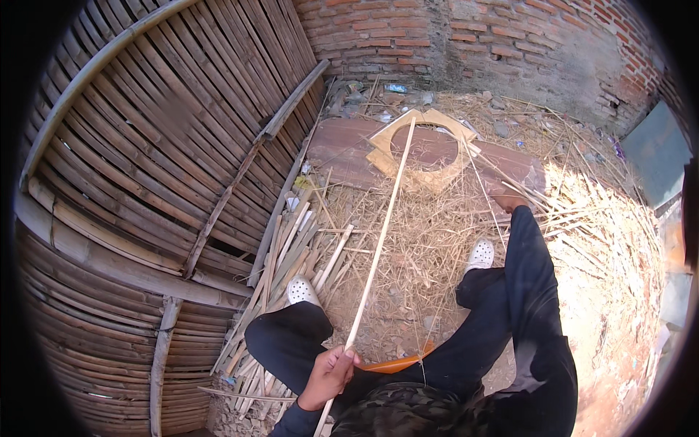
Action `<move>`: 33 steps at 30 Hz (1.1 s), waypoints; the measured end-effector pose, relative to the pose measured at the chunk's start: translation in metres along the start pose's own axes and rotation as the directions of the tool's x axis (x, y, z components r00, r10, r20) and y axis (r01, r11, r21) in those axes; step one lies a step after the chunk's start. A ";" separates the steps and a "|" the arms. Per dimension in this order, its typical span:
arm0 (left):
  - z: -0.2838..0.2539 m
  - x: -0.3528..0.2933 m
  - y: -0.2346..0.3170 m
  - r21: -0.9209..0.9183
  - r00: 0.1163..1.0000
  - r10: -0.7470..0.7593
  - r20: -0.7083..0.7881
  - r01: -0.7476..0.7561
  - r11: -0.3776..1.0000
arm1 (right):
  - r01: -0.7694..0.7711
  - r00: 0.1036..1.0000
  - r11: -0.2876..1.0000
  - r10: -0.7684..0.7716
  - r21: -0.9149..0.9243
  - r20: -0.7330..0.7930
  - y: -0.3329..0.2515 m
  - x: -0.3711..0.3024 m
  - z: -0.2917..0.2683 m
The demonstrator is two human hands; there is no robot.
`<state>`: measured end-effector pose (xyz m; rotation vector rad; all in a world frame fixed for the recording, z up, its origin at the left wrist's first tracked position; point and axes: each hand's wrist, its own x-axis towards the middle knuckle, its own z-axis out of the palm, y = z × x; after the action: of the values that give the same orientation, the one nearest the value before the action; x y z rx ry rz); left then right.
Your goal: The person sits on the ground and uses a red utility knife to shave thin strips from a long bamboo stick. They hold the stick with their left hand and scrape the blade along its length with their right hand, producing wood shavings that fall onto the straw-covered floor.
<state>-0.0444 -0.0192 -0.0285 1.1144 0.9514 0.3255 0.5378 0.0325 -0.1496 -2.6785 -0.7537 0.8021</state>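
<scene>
The left hand (pixel 329 377) is low and near, its wrist bent up from a dark sleeve, with the thumb laid along one long pale strip (pixel 382 237); its fingers are curled closed around this strip near the lower end. From those fingers the strip slants forward and slightly right, its far tip over one wooden board (pixel 382 159) with a single large round hole. The right arm stretches well forward, so the right hand (pixel 508 199) is far ahead and to the right of the left fingers; its own fingers are too small and dark to tell how far they are spread or whether they grip anything. Just beside and beyond them runs a scatter of thin sticks (pixel 575 218), overlapping too much to count. Left of the right fingers, one brown plank (pixel 331 149) lies under the board, with straw-like shavings (pixel 429 247) on the near side. Ahead of the left fingers are two white clogs (pixel 301 290), one on each foot; forward and left, a pile of split strips (pixel 271 280), uncountable; just right, one orange object (pixel 408 361), partly hidden.
</scene>
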 end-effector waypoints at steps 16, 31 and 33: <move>0.082 0.143 0.053 0.335 0.835 0.454 0.310 -0.543 0.770 | 0.205 0.686 0.229 -0.727 0.952 0.027 -0.099 -0.207 0.026; -0.099 0.095 0.091 0.600 0.707 0.656 -0.263 -0.412 0.685 | 0.333 0.943 -0.294 0.092 0.896 -0.320 0.090 -0.015 -0.061; -0.151 0.072 0.096 0.492 0.610 0.616 -0.499 -0.386 0.781 | 0.362 0.920 -0.308 0.267 0.880 -0.286 0.131 -0.007 -0.056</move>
<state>-0.0994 0.1624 0.0030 1.6505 1.3070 1.1185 0.6179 -0.0854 -0.1489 -0.9467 0.1314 0.3702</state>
